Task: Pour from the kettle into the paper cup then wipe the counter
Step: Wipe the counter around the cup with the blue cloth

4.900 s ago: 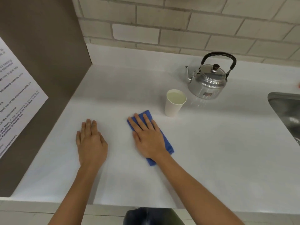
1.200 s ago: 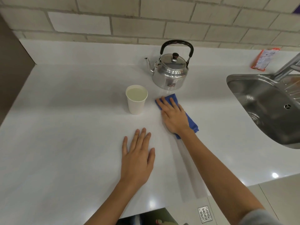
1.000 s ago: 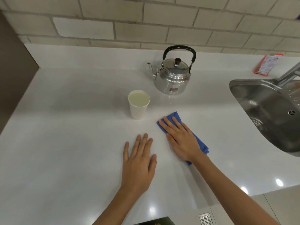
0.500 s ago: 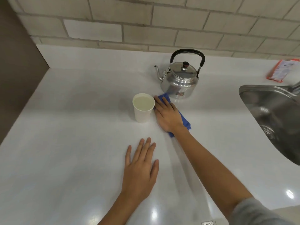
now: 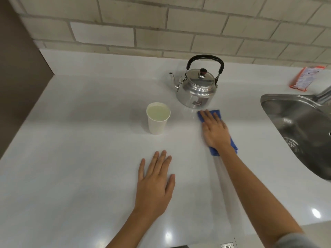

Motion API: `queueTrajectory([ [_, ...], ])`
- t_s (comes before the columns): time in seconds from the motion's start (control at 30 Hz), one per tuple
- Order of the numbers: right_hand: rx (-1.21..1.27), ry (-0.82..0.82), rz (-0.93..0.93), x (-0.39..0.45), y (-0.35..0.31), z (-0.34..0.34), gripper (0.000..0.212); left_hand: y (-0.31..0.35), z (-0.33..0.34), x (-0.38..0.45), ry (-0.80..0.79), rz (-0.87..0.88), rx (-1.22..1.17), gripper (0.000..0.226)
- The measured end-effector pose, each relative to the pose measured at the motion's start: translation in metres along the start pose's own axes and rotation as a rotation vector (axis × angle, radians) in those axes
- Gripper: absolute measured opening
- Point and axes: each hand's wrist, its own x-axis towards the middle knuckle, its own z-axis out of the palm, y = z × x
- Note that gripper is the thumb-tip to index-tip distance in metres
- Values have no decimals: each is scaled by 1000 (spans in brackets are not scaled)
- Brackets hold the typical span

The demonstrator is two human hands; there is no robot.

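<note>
Our right hand (image 5: 215, 131), flat on the blue cloth (image 5: 232, 145), is now pressing it just in front of the kettle (image 5: 196, 91), having slid right from beside the paper cup (image 5: 158, 119). Our left hand (image 5: 155, 183) is still resting open-palmed and empty on the counter (image 5: 80, 158), nearer us than the kettle; the sink (image 5: 295, 126) lies right of the kettle.

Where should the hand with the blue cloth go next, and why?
Probably slide the folded blue cloth back toward the person, away from the shiny metal kettle. The right hand presses it flat just in front of the kettle's base, and the full white paper cup stands to the left, so pulling back avoids both.
</note>
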Motion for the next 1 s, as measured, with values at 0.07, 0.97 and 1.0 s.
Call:
queueTrajectory([
  [0.07, 35, -1, 152, 7, 13, -8, 54, 0, -1, 0, -11, 2, 3, 56],
  [0.97, 329, 130, 16, -103, -58, 12, 43, 47, 18, 9, -109, -142, 285, 65],
  [1.0, 317, 137, 6, -102, -57, 15, 44, 32, 13, 6, -108, -148, 317, 65],
])
